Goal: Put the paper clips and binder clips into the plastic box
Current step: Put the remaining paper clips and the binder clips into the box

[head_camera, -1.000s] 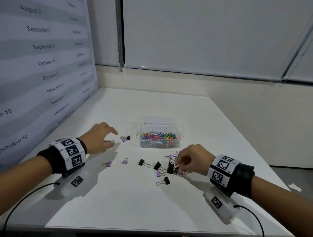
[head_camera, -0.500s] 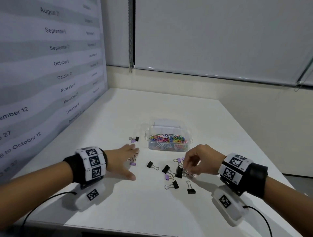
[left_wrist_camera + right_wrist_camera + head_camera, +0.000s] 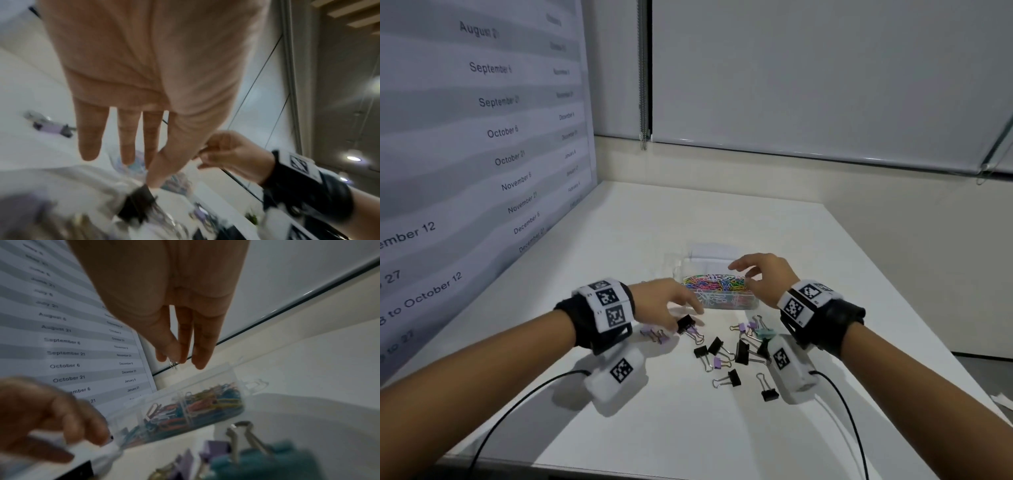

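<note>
The clear plastic box (image 3: 746,303) stands mid-table, full of coloured paper clips (image 3: 714,282); it also shows in the right wrist view (image 3: 236,376). My right hand (image 3: 743,270) hovers over the box with its fingers (image 3: 202,353) straight, and I see nothing between them. My left hand (image 3: 685,308) reaches in front of the box with its fingers (image 3: 90,142) extended. Its index tip is at a black binder clip (image 3: 686,322) (image 3: 139,199). Several black and purple binder clips (image 3: 739,353) and a teal one (image 3: 765,333) lie scattered in front of the box.
A poster (image 3: 482,137) printed with dates covers the wall along the table's left side. The table's right edge (image 3: 893,308) drops off beside my right arm. Black cables (image 3: 517,404) trail from both wrist cameras. A paper scrap (image 3: 1001,401) lies at the far right.
My right hand has risen from the pile of binder clips to above the box, and its fingers have straightened. My left hand has slid right to the black clip in front of the box.
</note>
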The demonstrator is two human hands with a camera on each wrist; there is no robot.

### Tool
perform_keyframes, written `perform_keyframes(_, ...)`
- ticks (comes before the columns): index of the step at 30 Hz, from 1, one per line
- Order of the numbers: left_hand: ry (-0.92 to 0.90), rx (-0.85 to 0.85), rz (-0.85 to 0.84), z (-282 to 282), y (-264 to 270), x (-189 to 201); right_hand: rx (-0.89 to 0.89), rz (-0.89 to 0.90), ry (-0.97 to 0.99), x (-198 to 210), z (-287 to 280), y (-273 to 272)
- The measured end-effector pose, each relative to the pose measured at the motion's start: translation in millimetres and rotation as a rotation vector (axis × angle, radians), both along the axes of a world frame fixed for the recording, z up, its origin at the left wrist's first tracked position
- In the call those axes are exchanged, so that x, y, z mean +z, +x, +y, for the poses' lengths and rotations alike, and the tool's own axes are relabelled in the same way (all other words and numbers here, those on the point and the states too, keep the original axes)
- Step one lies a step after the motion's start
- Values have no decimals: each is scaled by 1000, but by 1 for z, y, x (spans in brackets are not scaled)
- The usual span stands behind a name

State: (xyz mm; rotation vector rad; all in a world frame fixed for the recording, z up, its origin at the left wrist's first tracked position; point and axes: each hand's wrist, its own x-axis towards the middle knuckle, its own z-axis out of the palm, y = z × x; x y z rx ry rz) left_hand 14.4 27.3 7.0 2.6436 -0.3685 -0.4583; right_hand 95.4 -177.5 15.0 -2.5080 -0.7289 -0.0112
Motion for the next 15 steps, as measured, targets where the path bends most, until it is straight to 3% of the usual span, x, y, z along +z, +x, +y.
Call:
perform_keyframes(5,101,266,-237,36,15,6,-23,-74,-161,-7,-27,-1)
perform_keyframes(7,170,307,-218,43,20,3,-38,-8,-281,-10,-39,-2)
perform_keyframes(11,307,258,-80,43,21,-10,13,149,-605,-19,-48,-13)
perform_keyframes(15,357,150,-27,32,12,-13,141,195,-575,-19,-40,-31)
